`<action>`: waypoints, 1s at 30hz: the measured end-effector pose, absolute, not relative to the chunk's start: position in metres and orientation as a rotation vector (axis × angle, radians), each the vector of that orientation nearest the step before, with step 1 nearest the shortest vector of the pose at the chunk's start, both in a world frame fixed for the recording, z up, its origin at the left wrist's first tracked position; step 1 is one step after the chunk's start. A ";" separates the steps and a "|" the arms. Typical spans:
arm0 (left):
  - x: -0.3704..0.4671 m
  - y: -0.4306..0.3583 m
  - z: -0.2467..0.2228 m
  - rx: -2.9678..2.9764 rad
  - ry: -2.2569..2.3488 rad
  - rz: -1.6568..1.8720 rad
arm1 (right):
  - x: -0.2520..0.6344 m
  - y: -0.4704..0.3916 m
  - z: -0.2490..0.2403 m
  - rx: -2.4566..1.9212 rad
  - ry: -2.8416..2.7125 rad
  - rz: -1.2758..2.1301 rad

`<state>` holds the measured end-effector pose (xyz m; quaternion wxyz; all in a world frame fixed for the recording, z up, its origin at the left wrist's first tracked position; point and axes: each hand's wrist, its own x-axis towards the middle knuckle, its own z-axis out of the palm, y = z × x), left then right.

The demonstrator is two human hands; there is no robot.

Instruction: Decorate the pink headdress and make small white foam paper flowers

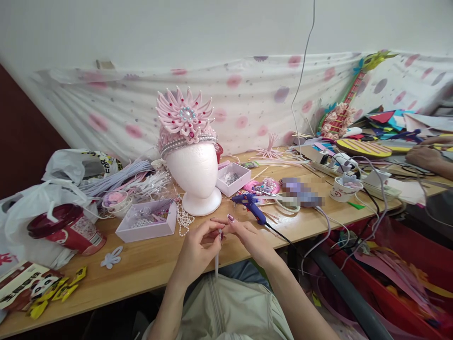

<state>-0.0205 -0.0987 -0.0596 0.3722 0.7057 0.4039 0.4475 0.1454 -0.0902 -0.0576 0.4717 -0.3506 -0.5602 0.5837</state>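
Observation:
My left hand (pixel 198 250) pinches a thin pale strip (pixel 217 262) that hangs down from its fingertips over my lap. The fingers of my right hand (pixel 247 236) are bent and meet the left fingertips at the strip's upper end; what they hold is too small to tell. Just beyond my hands stands a white foam head (pixel 198 174) wearing a pink crown (pixel 186 118) with pearls and red beads. A blue glue gun (pixel 251 205) lies right of it. Strings of white beads (pixel 184 217) lie at its base.
At left are a bead box (pixel 146 233), a white fuzzy flower shape (pixel 112 257), a red cup (pixel 71 231) and yellow wrappers (pixel 56 290). Another box (pixel 233 182) stands behind the glue gun. A paper cup (pixel 345 189) and cables are at right. Another person's hand (pixel 424 158) is at far right.

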 end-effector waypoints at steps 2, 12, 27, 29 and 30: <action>-0.020 -0.098 -0.060 1.906 1.075 1.159 | 0.144 -0.091 -0.057 -0.882 -1.375 1.425; -0.011 -0.086 -0.072 2.326 1.254 1.082 | 0.133 -0.086 -0.069 -0.792 -1.255 1.579; -0.015 -0.076 -0.072 1.435 0.839 1.196 | 0.139 -0.078 -0.073 -0.780 -1.202 1.551; -0.015 -0.075 -0.073 1.348 0.804 1.174 | 0.140 -0.078 -0.073 -0.775 -1.201 1.561; -0.015 -0.074 -0.074 1.328 0.800 1.157 | 0.141 -0.078 -0.073 -0.785 -1.204 1.565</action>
